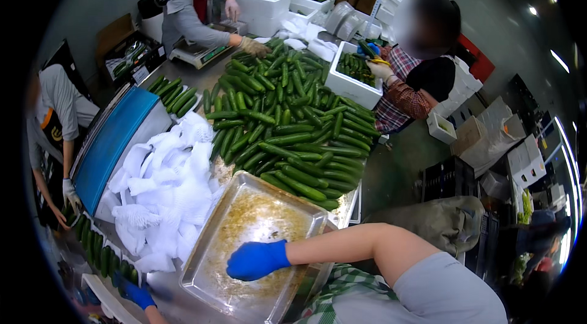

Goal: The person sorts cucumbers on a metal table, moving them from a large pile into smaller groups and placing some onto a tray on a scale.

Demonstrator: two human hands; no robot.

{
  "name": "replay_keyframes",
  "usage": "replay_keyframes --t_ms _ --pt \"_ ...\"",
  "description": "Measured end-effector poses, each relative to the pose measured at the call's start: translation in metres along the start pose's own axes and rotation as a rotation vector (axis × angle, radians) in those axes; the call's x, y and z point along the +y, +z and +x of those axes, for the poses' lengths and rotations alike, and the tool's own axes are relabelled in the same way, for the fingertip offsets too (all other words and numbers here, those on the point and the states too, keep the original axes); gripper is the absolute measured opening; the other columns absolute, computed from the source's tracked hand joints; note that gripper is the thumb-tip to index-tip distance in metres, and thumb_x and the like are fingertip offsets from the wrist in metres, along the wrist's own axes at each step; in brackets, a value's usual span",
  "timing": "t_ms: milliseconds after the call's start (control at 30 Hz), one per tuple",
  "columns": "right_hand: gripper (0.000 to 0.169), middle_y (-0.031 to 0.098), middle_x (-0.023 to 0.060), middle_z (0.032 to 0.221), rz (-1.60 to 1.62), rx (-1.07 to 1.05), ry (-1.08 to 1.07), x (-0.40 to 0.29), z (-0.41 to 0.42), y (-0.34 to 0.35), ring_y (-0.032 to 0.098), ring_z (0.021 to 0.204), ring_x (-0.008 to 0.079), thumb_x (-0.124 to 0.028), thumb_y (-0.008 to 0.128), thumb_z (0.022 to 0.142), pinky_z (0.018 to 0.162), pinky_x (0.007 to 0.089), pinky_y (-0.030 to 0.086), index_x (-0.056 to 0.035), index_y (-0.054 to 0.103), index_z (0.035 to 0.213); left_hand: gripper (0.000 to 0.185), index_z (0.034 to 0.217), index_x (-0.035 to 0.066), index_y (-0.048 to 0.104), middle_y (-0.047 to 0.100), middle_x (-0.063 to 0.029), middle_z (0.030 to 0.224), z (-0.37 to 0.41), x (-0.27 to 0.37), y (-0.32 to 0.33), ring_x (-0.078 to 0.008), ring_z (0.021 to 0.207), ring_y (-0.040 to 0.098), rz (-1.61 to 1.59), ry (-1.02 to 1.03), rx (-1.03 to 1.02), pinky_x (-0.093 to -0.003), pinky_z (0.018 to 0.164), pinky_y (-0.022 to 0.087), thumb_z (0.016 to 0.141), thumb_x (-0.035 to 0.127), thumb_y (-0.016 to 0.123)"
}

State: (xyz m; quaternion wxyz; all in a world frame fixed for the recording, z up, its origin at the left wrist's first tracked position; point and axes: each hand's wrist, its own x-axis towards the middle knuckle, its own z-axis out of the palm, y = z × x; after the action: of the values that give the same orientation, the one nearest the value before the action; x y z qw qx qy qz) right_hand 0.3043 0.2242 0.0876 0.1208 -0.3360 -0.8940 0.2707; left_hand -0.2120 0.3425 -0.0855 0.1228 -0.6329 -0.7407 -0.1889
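My right hand [257, 260], in a blue glove, is over a stained metal tray [316, 211] with its fingers curled; whether it holds anything is hidden. At the lower left, my left hand [134, 291], also blue-gloved, reaches to the near end of a row of cucumbers [97, 247]; the fingers are blurred and their grip is unclear. A large pile of cucumbers [289, 129] covers the table beyond the tray. White foam net sleeves [160, 186] lie heaped left of the tray. Several more cucumbers [172, 94] lie together past the sleeves.
One co-worker [197, 17] reaches into the pile beside a scale [199, 51]. Another, at right, handles cucumbers over a white foam box [355, 88]. A third person's gloved hand [71, 195] is at the row's far end. A blue-topped divider [112, 140] borders the sleeves.
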Motion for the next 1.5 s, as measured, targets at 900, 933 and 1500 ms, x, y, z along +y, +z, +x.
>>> replay_keyframes --t_ms 900,933,1500 --pt "0.013 0.06 0.0156 0.079 -0.01 0.269 -0.145 0.015 -0.013 0.017 0.061 0.075 0.0343 -0.015 0.052 0.079 0.061 0.0427 0.049 -0.0064 0.057 0.087 0.04 0.129 -0.004 0.044 0.045 -0.0148 0.132 -0.376 0.223 -0.107 -0.0246 0.117 0.045 -1.369 -0.583 -0.177 -0.0363 0.1 0.036 0.095 0.017 0.044" --pt "0.013 0.061 0.0162 0.079 0.036 0.269 -0.154 0.016 -0.015 0.013 0.061 0.073 0.0353 -0.017 0.052 0.079 0.061 0.0437 0.049 -0.0062 0.057 0.085 0.04 0.129 -0.004 0.043 0.045 -0.016 0.132 -0.382 0.223 -0.111 -0.0253 0.116 0.046 -1.266 -0.565 -0.178 -0.0366 0.099 0.037 0.094 0.016 0.046" --pt "0.024 0.064 0.0198 0.091 0.28 0.682 0.581 0.312 -0.267 -0.172 0.062 0.084 0.0353 -0.02 0.059 0.08 0.075 0.0398 0.049 -0.0045 0.062 0.099 0.037 0.125 0.001 0.052 0.053 -0.0138 0.126 -0.321 0.367 -0.295 -0.0232 0.107 0.053 -0.837 -1.016 0.385 -0.0382 0.095 0.042 0.093 0.02 0.046"
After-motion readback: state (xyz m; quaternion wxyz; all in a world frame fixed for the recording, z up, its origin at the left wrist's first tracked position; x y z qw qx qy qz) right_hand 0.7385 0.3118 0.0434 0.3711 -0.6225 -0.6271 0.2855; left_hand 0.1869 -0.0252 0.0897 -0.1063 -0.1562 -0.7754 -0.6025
